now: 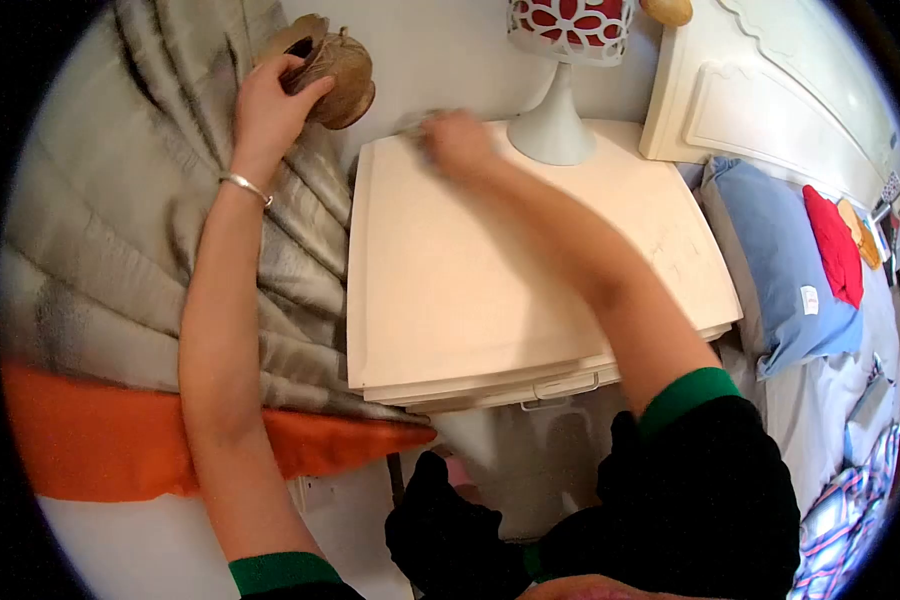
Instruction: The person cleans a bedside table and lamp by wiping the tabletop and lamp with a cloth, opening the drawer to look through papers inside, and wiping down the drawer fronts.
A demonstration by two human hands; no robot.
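"Where's the pot (346, 88)?"

"In the left hand (268, 115), fingers clamped on it near its mouth. It's tilted, held off the bench (450, 300), just past its corner and beside the curtain (155, 215)."

"And the right hand (460, 145)?"

"Low at the bench's far edge, blurred. Something greyish shows at the fingertips; I can't tell what it is, or whether the fingers are closed on it."

"What could go wrong?"

"The pot looks held only by one side. If that pinch slipped, I'd expect it to drop off the bench's side, as nothing shows propping it underneath."

"Anything near the right fingers?"

"The lamp (553, 128), its foot just right of them. A quick sideways swing of hand or forearm could knock it over."
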